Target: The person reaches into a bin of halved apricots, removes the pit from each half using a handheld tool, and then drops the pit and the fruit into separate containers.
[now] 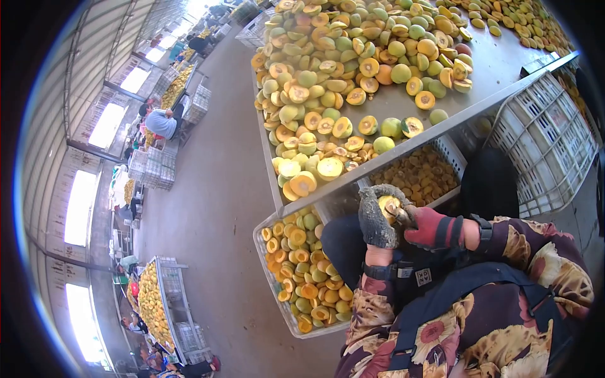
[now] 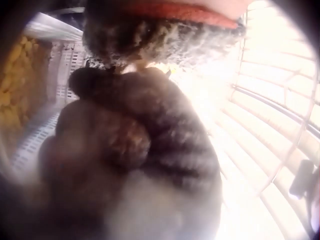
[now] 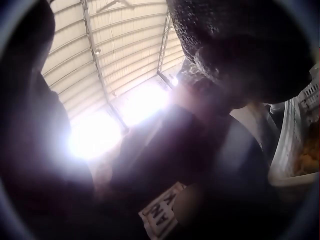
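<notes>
In the head view the left hand, in a grey glove, curls round a yellow fruit. The right hand, in a red and dark glove, meets it from the right, its fingers bent at the fruit's side; whether it pinches a small tool or part of the fruit is too small to tell. The left wrist view shows dark gloved fingers close up and blurred. A dark glove fills the upper right of the right wrist view.
A metal table bears many whole and halved fruits. Below it stand a crate of fruit halves and a crate of small brownish pieces. An upended white crate leans at the right. People sit at other tables on the far left.
</notes>
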`<action>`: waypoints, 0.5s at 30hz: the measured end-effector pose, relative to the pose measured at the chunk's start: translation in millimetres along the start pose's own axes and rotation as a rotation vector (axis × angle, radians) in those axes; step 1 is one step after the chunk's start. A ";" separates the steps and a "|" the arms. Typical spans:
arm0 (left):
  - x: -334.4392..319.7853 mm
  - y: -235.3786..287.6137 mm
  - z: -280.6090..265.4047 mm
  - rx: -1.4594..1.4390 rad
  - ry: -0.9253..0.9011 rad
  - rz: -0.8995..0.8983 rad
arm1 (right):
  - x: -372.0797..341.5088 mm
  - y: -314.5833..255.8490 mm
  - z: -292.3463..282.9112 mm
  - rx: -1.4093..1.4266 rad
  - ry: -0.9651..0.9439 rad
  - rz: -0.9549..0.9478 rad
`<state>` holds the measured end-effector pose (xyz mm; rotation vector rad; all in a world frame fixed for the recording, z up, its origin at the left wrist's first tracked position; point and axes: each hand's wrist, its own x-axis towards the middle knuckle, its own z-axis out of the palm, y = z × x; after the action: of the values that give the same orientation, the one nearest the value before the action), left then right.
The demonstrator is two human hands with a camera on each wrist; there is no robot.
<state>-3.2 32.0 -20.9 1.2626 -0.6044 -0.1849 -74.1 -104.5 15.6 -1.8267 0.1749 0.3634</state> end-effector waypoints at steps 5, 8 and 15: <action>-2.5 0.0 -4.6 -0.054 -0.022 -0.059 | -9.9 -9.6 -4.5 -0.006 -0.021 -0.012; -2.1 -3.4 -3.1 -0.051 -0.020 -0.072 | -11.3 -11.9 -6.5 0.223 -0.124 0.083; 10.2 -9.3 -1.3 0.075 0.048 -0.026 | -11.2 3.0 -15.9 1.451 -0.815 0.396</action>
<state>7.8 25.5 -26.5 1.3439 -0.5581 -0.1546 -83.0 -121.3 20.5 -0.1377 0.1520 0.9142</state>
